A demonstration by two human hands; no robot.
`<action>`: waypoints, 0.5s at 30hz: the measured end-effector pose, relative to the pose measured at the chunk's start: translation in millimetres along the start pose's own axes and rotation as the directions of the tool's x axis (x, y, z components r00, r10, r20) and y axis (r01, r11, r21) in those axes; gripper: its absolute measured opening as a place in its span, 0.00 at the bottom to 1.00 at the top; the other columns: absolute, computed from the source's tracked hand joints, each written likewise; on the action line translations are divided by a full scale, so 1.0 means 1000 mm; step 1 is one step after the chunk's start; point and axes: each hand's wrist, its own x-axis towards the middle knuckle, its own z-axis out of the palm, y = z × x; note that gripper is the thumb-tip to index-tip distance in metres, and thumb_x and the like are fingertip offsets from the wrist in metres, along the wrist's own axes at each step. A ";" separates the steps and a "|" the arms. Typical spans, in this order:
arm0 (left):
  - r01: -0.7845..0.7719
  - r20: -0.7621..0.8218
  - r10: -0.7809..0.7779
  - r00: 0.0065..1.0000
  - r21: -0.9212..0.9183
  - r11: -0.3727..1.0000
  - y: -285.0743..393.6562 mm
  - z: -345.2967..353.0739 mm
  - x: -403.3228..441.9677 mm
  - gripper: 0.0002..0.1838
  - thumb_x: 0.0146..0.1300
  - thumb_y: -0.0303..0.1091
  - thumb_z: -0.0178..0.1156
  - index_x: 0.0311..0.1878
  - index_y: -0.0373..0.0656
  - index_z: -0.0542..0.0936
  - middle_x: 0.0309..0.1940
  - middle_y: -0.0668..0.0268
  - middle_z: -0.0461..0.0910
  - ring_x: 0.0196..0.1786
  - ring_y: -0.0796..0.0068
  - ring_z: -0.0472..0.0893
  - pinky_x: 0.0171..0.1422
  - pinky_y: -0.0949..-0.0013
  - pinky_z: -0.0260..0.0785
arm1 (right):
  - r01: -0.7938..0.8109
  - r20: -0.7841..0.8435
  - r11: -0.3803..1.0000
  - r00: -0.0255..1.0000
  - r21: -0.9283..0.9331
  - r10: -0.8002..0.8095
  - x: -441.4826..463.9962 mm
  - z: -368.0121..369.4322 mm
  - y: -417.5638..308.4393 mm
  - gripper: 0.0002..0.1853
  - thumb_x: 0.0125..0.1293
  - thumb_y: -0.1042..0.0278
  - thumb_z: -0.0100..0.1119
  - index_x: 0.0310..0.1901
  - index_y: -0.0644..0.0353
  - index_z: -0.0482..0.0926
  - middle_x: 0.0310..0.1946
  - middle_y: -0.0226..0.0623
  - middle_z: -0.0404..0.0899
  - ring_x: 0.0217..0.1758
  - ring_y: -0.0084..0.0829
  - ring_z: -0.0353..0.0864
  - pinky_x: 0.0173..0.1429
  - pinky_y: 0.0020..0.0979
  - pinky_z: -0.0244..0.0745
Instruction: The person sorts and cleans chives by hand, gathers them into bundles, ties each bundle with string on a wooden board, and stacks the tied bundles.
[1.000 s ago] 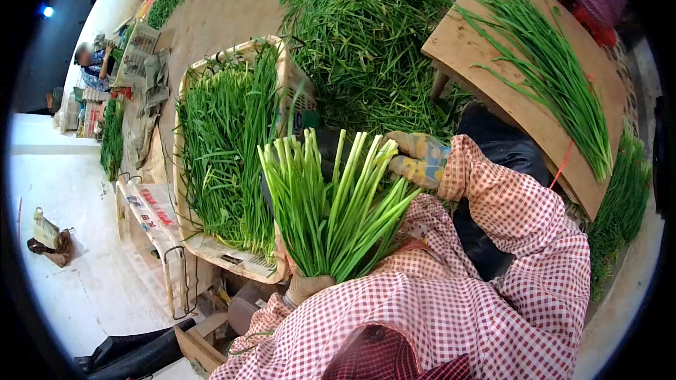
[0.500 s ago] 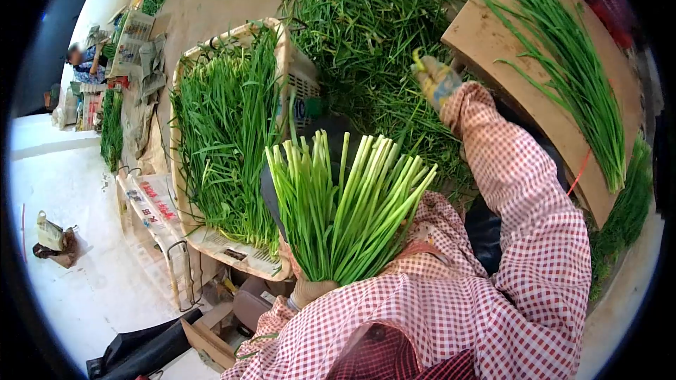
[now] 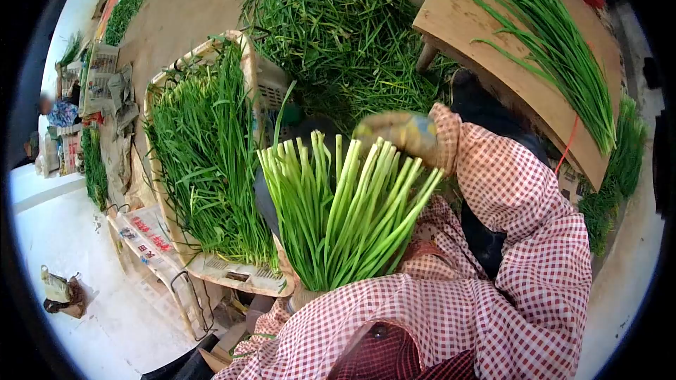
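Observation:
A thick bunch of garlic chives (image 3: pixel 345 218) stands upright before my chest, pale cut stem ends up and fanned apart. Around its lower part my gloved left hand (image 3: pixel 303 298) is closed; most of that hand is hidden by the leaves and sleeve. My right hand (image 3: pixel 400 134), in a stained yellowish glove, is just behind the stem tops, close to them. Motion blurs its fingers, and whether it touches a stem or holds anything cannot be made out.
A plastic crate (image 3: pixel 251 74) packed with chives stands to the left. Loose trimmed leaves (image 3: pixel 338 35) are heaped ahead on the floor. At right, more chives (image 3: pixel 556 49) lie on a wooden board (image 3: pixel 451 21). A person (image 3: pixel 63 112) is far left.
My right hand has moved left and down from above the leaf heap to the stem tops. The bunch stays in my left hand. The whole view has shifted slightly.

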 end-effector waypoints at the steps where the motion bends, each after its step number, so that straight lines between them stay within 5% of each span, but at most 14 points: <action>1: -0.011 -0.005 0.011 1.000 0.013 1.000 -0.001 0.001 0.001 0.32 0.49 0.20 0.69 0.61 0.38 0.74 0.52 0.57 0.80 0.50 0.62 0.81 0.57 0.62 0.75 | -0.002 -0.088 0.995 0.996 0.101 0.011 -0.007 0.000 -0.011 0.21 0.66 0.60 0.62 0.55 0.64 0.72 0.34 0.32 0.73 0.26 0.20 0.72 0.24 0.21 0.69; 2: -0.023 -0.002 0.023 1.000 0.023 0.999 -0.001 0.004 0.003 0.32 0.49 0.20 0.69 0.61 0.38 0.74 0.52 0.57 0.80 0.50 0.62 0.81 0.57 0.62 0.75 | 0.014 -0.175 0.980 0.984 0.200 0.021 -0.014 0.001 -0.022 0.17 0.65 0.61 0.64 0.50 0.60 0.74 0.26 0.25 0.70 0.19 0.17 0.67 0.19 0.22 0.62; 3: -0.044 -0.008 0.045 0.999 0.017 0.999 -0.003 0.008 0.004 0.32 0.49 0.20 0.69 0.61 0.38 0.74 0.52 0.57 0.80 0.50 0.61 0.81 0.57 0.62 0.75 | -0.080 -0.466 0.986 0.873 0.150 0.142 -0.005 -0.004 -0.033 0.11 0.65 0.64 0.62 0.46 0.56 0.75 0.19 0.19 0.62 0.15 0.14 0.58 0.17 0.23 0.52; 4: -0.054 -0.004 0.054 0.999 0.031 0.998 -0.006 0.010 0.004 0.32 0.49 0.20 0.69 0.61 0.38 0.74 0.52 0.57 0.80 0.50 0.61 0.81 0.57 0.62 0.75 | -0.042 -0.676 0.997 0.733 0.069 0.078 -0.002 -0.011 -0.037 0.09 0.65 0.63 0.62 0.42 0.55 0.74 0.18 0.18 0.60 0.14 0.14 0.54 0.17 0.23 0.47; 5: -0.069 -0.002 0.069 0.998 0.031 0.997 -0.008 0.012 0.005 0.32 0.49 0.20 0.69 0.61 0.38 0.74 0.52 0.57 0.80 0.50 0.61 0.81 0.57 0.62 0.75 | -0.041 -0.660 0.998 0.748 0.045 0.061 -0.007 -0.013 -0.044 0.09 0.65 0.63 0.62 0.42 0.55 0.74 0.18 0.18 0.60 0.14 0.14 0.54 0.17 0.23 0.47; 7: -0.091 0.000 0.091 0.996 0.030 0.995 -0.011 0.017 0.007 0.32 0.49 0.21 0.69 0.60 0.38 0.74 0.52 0.57 0.80 0.50 0.61 0.81 0.57 0.62 0.75 | -0.079 -0.555 0.954 0.826 -0.288 -0.098 -0.017 -0.016 -0.058 0.25 0.66 0.50 0.60 0.60 0.53 0.72 0.40 0.30 0.77 0.37 0.22 0.78 0.36 0.26 0.78; 8: -0.095 -0.003 0.095 0.995 0.031 0.995 -0.011 0.018 0.007 0.31 0.49 0.21 0.69 0.60 0.38 0.74 0.52 0.57 0.80 0.50 0.61 0.81 0.57 0.63 0.75 | -0.092 -0.399 0.933 0.915 -0.349 -0.059 -0.018 -0.014 -0.068 0.32 0.64 0.44 0.60 0.64 0.53 0.68 0.50 0.34 0.75 0.46 0.26 0.79 0.48 0.31 0.80; 9: -0.101 0.002 0.101 0.995 0.027 0.995 -0.012 0.019 0.009 0.31 0.49 0.21 0.69 0.60 0.38 0.74 0.52 0.57 0.80 0.50 0.61 0.81 0.57 0.63 0.75 | -0.089 -0.392 0.930 0.918 -0.356 -0.062 -0.018 -0.005 -0.082 0.32 0.64 0.44 0.60 0.64 0.53 0.68 0.50 0.34 0.75 0.46 0.26 0.79 0.48 0.31 0.80; 11: -0.102 0.011 0.102 0.995 0.018 0.995 -0.013 0.021 0.011 0.31 0.49 0.21 0.69 0.60 0.38 0.74 0.52 0.57 0.80 0.50 0.61 0.81 0.57 0.63 0.75 | -0.264 -0.090 0.879 0.964 -0.396 0.249 -0.008 0.020 -0.104 0.34 0.66 0.53 0.61 0.69 0.56 0.59 0.53 0.38 0.73 0.50 0.29 0.78 0.52 0.31 0.80; 13: -0.097 0.022 0.096 0.995 0.012 0.995 -0.012 0.022 0.012 0.31 0.49 0.21 0.69 0.60 0.38 0.74 0.52 0.57 0.81 0.50 0.61 0.82 0.57 0.63 0.75 | -0.384 -0.091 0.822 0.920 -0.420 0.382 0.008 0.030 -0.096 0.33 0.65 0.51 0.62 0.66 0.58 0.64 0.48 0.33 0.75 0.43 0.24 0.79 0.46 0.27 0.79; 14: -0.094 0.020 0.094 0.995 0.010 0.996 -0.013 0.022 0.012 0.31 0.49 0.21 0.69 0.60 0.38 0.74 0.51 0.57 0.81 0.50 0.61 0.82 0.57 0.63 0.75 | -0.171 -0.068 0.759 0.984 -0.628 0.165 0.014 0.032 -0.085 0.26 0.65 0.52 0.63 0.58 0.60 0.73 0.38 0.28 0.77 0.33 0.16 0.76 0.36 0.22 0.75; 15: -0.091 0.021 0.091 0.996 0.002 0.996 -0.013 0.022 0.012 0.31 0.49 0.21 0.69 0.60 0.38 0.74 0.51 0.57 0.81 0.50 0.61 0.82 0.57 0.63 0.75 | -0.171 -0.067 0.761 0.984 -0.626 0.166 0.013 0.035 -0.084 0.26 0.65 0.52 0.63 0.58 0.60 0.73 0.38 0.28 0.77 0.33 0.16 0.76 0.36 0.22 0.75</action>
